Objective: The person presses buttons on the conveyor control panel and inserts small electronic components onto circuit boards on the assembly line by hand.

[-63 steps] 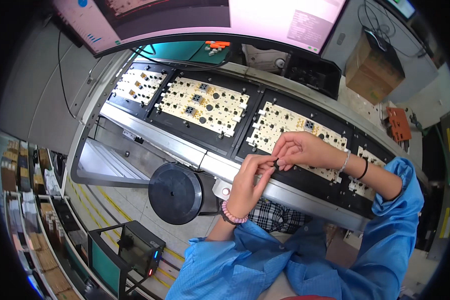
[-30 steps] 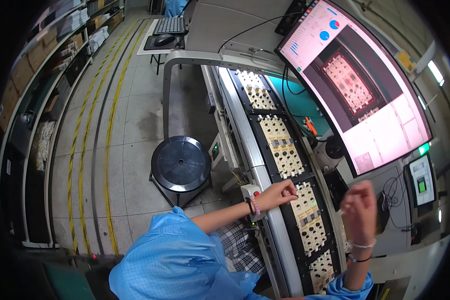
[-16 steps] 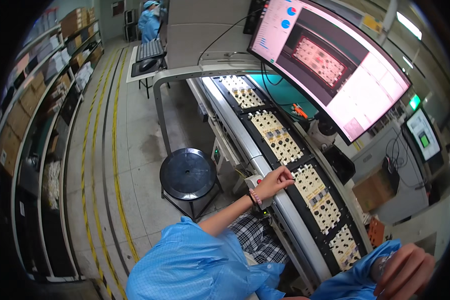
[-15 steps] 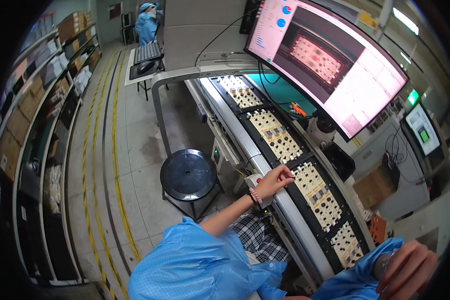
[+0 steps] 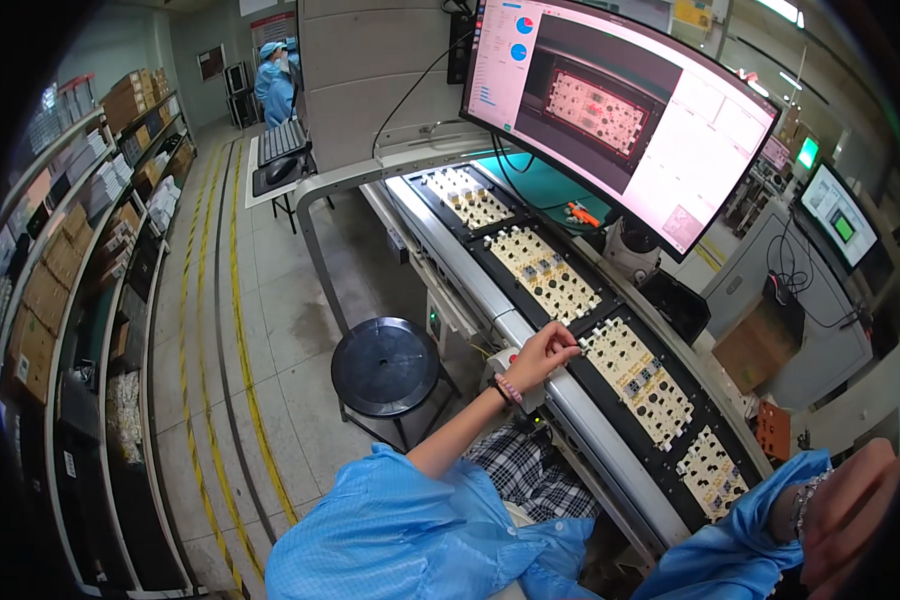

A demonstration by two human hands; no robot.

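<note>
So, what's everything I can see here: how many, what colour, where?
Boards: four, cream, along the line
Line: one, silver and black, diagonal across the middle
Big screen: one, black-framed, top centre
Small screen: one, black-framed, right
Stool: one, black, left of the line
Box: one, brown, right
Keyboard: one, dark, upper left
Mouse: one, black, below the keyboard
Floor stripes: several, yellow, left
Co-worker: one, in blue, far upper left
Sleeves: two, blue, bottom
Left grip: one, bare hand, beside the third board from the far end
Right grip: one, bare hand, lower right
</note>
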